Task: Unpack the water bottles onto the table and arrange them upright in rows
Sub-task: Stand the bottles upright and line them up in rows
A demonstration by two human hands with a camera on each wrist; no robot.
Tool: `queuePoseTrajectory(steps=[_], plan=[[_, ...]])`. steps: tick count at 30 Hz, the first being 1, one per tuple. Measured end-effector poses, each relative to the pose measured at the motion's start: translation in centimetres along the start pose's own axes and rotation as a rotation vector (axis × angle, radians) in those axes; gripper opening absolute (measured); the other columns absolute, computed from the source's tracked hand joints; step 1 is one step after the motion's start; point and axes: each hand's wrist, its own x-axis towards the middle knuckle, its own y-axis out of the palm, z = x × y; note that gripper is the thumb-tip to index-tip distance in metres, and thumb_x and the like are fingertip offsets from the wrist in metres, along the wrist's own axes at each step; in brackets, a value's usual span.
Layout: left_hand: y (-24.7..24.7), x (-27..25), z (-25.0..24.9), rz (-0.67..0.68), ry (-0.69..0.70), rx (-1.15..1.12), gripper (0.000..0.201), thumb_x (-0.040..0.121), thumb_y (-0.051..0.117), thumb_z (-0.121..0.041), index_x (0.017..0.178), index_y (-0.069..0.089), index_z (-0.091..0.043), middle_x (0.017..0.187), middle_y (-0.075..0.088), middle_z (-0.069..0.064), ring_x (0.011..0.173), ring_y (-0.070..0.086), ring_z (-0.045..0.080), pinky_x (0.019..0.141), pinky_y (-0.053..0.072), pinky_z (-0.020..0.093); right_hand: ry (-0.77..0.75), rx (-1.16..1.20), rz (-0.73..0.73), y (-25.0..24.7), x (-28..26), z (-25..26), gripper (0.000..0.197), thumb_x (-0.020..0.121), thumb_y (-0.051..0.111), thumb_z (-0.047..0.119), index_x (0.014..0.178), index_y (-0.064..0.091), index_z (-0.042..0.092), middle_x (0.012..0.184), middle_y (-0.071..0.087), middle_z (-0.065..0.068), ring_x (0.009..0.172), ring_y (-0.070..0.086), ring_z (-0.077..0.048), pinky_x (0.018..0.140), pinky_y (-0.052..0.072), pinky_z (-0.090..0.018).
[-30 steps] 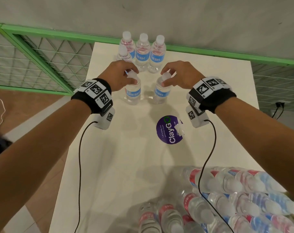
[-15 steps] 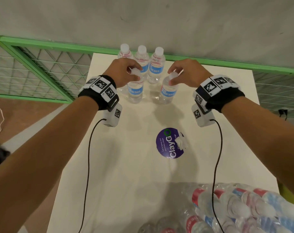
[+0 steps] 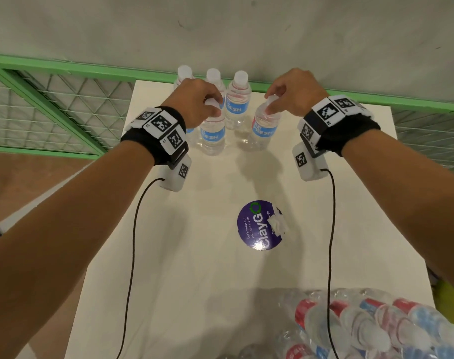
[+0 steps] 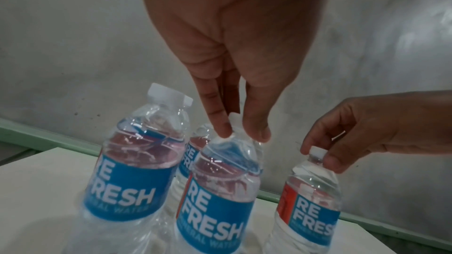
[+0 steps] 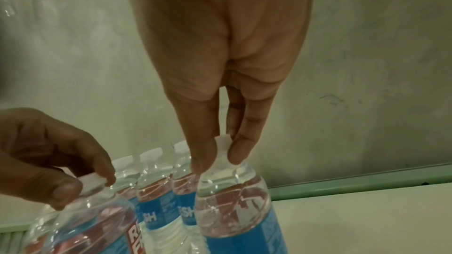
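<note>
**Both hands on bottle caps, far end of table**

Left hand (image 3: 194,99): fingertips and thumb pinch the white cap of a water bottle (image 3: 212,133), blue "RE FRESH" label, upright on the white table (image 3: 194,255). Right hand (image 3: 293,92): same pinch on the cap of a second bottle (image 3: 263,130), which tilts a little to the right; whether its base rests flat cannot be told. The two held bottles are near each other, not touching.

Back row (image 3: 213,81): three upright bottles at the far edge; a fourth is partly hidden behind the left wrist.

Near right corner: shrink-wrapped pack (image 3: 376,330) with more bottles. Round purple "ClayGo" sticker (image 3: 259,225) mid-table.
</note>
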Motion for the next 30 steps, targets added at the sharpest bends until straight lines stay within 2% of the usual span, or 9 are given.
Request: queuePoseTrajectory(steps=[5, 7, 9, 13, 19, 22, 26, 30], plan=[[-0.7, 1.6, -0.3, 0.02, -0.017, 0.055, 0.028, 0.081, 0.068, -0.016, 0.109, 0.066, -0.011, 0.095, 0.054, 0.003, 0.085, 0.048, 0.016, 0.081, 0.039, 0.025, 0.055, 0.023, -0.057, -0.3, 1.9, -0.5, 0.038, 0.068, 0.08, 0.017, 0.105, 0.071, 0.011, 0.088, 0.057, -0.003, 0.082, 0.053, -0.016, 0.069, 0.039, -0.022], [-0.8, 2.1, -0.4, 0.021, -0.014, 0.09, 0.029, 0.08, 0.069, -0.019, 0.109, 0.067, -0.012, 0.099, 0.06, 0.008, 0.093, 0.052, 0.022, 0.087, 0.041, 0.029, 0.053, 0.038, -0.067, -0.4, 2.4, -0.6, 0.038, 0.068, 0.081, 0.016, 0.105, 0.071, 0.011, 0.087, 0.058, -0.003, 0.081, 0.054, -0.016, 0.061, 0.039, -0.018], [-0.9, 2.4, -0.5, 0.021, -0.011, 0.115, 0.03, 0.08, 0.07, -0.02, 0.108, 0.067, -0.013, 0.104, 0.064, 0.012, 0.102, 0.054, 0.027, 0.092, 0.043, 0.034, 0.04, 0.047, -0.07, -0.3, 2.7, -0.6, 0.038, 0.068, 0.081, 0.017, 0.104, 0.071, 0.01, 0.087, 0.058, -0.003, 0.081, 0.054, -0.015, 0.06, 0.038, -0.018], [-1.2, 2.6, -0.7, 0.038, -0.009, 0.127, 0.028, 0.077, 0.073, -0.02, 0.104, 0.068, -0.013, 0.098, 0.065, 0.012, 0.101, 0.056, 0.028, 0.094, 0.045, 0.039, -0.009, 0.049, -0.062, -0.3, 3.0, -0.7, 0.038, 0.07, 0.08, 0.017, 0.106, 0.071, 0.01, 0.086, 0.058, -0.002, 0.081, 0.053, -0.014, 0.053, 0.033, -0.011], [-1.5, 2.8, -0.4, 0.038, -0.009, 0.149, 0.03, 0.076, 0.073, -0.019, 0.104, 0.068, -0.011, 0.087, 0.056, 0.003, 0.084, 0.051, 0.017, 0.083, 0.042, 0.029, -0.036, 0.034, -0.053, -0.3, 3.5, -0.2, 0.037, 0.072, 0.078, 0.016, 0.107, 0.07, 0.009, 0.089, 0.058, -0.001, 0.084, 0.052, -0.012, 0.059, 0.036, -0.015], [-1.7, 2.7, -0.1, 0.039, -0.005, 0.168, 0.031, 0.076, 0.074, -0.02, 0.104, 0.068, -0.011, 0.09, 0.059, 0.006, 0.083, 0.049, 0.016, 0.082, 0.04, 0.028, -0.028, 0.021, -0.053, -0.3, 3.9, 0.2, 0.037, 0.071, 0.078, 0.015, 0.107, 0.07, 0.009, 0.088, 0.057, -0.002, 0.083, 0.051, -0.014, 0.068, 0.036, -0.018], [-1.9, 2.6, 0.2, 0.03, -0.009, 0.148, 0.031, 0.075, 0.074, -0.019, 0.104, 0.068, -0.01, 0.1, 0.065, 0.014, 0.082, 0.05, 0.015, 0.081, 0.04, 0.026, -0.015, 0.008, -0.045, -0.4, 4.2, 0.4, 0.037, 0.071, 0.078, 0.014, 0.107, 0.07, 0.01, 0.092, 0.06, -0.005, 0.085, 0.051, -0.013, 0.069, 0.037, -0.02], [-1.8, 2.7, 0.3, 0.036, -0.006, 0.135, 0.031, 0.076, 0.073, -0.019, 0.106, 0.067, -0.011, 0.105, 0.064, 0.013, 0.084, 0.049, 0.014, 0.083, 0.039, 0.025, 0.008, 0.025, -0.056, -0.5, 4.3, 0.4, 0.038, 0.071, 0.079, 0.013, 0.108, 0.07, 0.01, 0.09, 0.057, -0.002, 0.083, 0.052, -0.014, 0.073, 0.037, -0.02]])
